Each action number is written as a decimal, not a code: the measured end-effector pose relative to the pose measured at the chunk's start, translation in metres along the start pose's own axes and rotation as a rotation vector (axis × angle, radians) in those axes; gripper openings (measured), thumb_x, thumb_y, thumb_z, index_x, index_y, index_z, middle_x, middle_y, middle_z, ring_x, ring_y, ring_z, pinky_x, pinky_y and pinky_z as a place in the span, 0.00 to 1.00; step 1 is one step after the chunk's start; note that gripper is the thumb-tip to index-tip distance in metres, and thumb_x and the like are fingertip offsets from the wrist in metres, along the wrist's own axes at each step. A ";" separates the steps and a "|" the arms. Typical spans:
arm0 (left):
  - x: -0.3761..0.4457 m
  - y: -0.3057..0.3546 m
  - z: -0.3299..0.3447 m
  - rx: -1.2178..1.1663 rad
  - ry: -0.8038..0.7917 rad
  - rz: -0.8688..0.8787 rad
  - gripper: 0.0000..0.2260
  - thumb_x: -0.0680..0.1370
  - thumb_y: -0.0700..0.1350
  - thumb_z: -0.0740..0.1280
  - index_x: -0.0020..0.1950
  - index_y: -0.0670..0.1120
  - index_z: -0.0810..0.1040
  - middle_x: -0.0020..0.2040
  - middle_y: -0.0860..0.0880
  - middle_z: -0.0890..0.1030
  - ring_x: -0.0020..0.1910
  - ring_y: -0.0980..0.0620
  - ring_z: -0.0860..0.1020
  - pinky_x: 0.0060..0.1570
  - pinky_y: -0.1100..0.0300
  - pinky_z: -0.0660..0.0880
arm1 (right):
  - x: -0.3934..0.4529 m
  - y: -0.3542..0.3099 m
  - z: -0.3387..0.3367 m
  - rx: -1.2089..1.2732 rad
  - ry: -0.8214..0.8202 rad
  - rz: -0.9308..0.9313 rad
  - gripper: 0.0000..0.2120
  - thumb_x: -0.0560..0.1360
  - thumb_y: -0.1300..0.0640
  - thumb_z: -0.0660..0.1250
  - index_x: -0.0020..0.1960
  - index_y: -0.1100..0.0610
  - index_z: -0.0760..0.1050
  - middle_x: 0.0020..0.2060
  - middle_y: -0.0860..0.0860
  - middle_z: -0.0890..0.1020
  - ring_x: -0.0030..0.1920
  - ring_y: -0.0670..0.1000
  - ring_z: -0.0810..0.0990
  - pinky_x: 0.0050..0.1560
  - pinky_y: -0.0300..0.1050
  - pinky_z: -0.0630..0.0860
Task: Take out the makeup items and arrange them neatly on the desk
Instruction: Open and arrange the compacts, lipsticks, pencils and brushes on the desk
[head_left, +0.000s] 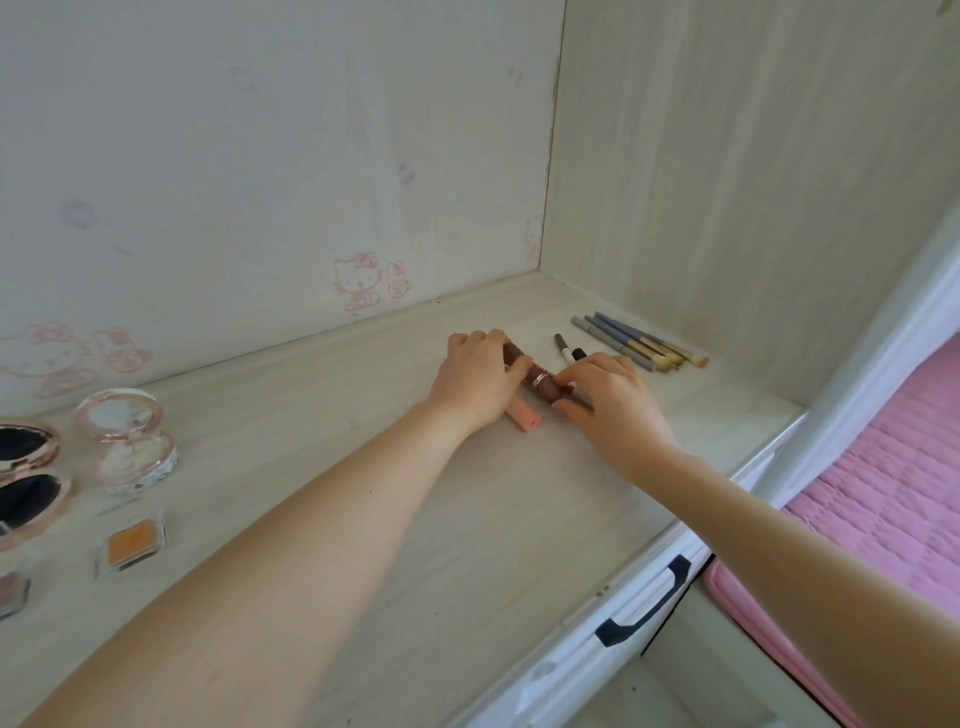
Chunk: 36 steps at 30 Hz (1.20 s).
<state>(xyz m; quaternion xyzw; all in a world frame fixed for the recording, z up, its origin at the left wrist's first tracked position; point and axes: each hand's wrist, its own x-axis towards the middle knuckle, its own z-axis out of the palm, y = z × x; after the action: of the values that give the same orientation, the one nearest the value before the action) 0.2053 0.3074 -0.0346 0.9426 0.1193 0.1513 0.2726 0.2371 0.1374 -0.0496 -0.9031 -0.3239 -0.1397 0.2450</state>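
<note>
Both hands were stretched out over the pale wooden desk (363, 499), meeting on a brown lip tube (524, 371) that lay flat on the surface. The left hand (480, 379) was curled over the tube's far end, fingers wrapped down around it, while the right hand (610, 402) pinched the near end between thumb and fingertips beside a metallic band. A pink tube (523, 417) lay on the desk just under the left wrist, touching or nearly touching the brown one. Just beyond the right hand lay two dark pens (569, 353), and further right a row of makeup brushes (641, 343) with blue-grey handles, side by side near the side panel. Well apart, at the left edge, sat an open round compact (132, 441), a dark mirrored compact (26, 467) and a small orange eyeshadow pan (134, 543)
</note>
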 end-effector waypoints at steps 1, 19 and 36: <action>-0.001 0.001 -0.002 -0.064 0.027 0.008 0.15 0.78 0.53 0.61 0.58 0.46 0.75 0.55 0.46 0.77 0.63 0.46 0.66 0.59 0.52 0.68 | 0.000 -0.002 -0.001 0.011 0.025 0.007 0.11 0.74 0.54 0.70 0.56 0.52 0.79 0.52 0.48 0.79 0.56 0.53 0.71 0.53 0.44 0.68; -0.095 -0.011 -0.089 -1.035 0.274 -0.200 0.09 0.73 0.41 0.73 0.49 0.39 0.77 0.39 0.42 0.83 0.36 0.44 0.84 0.38 0.53 0.82 | -0.027 -0.108 -0.009 0.587 0.000 0.085 0.09 0.73 0.56 0.71 0.42 0.42 0.78 0.39 0.38 0.81 0.44 0.41 0.79 0.47 0.40 0.76; -0.250 -0.137 -0.167 -0.143 0.177 -0.031 0.08 0.69 0.47 0.76 0.45 0.55 0.80 0.40 0.59 0.81 0.41 0.61 0.77 0.42 0.71 0.71 | -0.075 -0.236 0.028 0.541 -0.485 -0.183 0.08 0.75 0.51 0.68 0.54 0.47 0.78 0.39 0.43 0.84 0.43 0.40 0.80 0.43 0.29 0.72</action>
<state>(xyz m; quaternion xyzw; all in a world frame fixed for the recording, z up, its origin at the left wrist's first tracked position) -0.1041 0.4232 -0.0305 0.9017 0.1465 0.2379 0.3299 0.0289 0.2714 -0.0207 -0.7797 -0.4772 0.1478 0.3775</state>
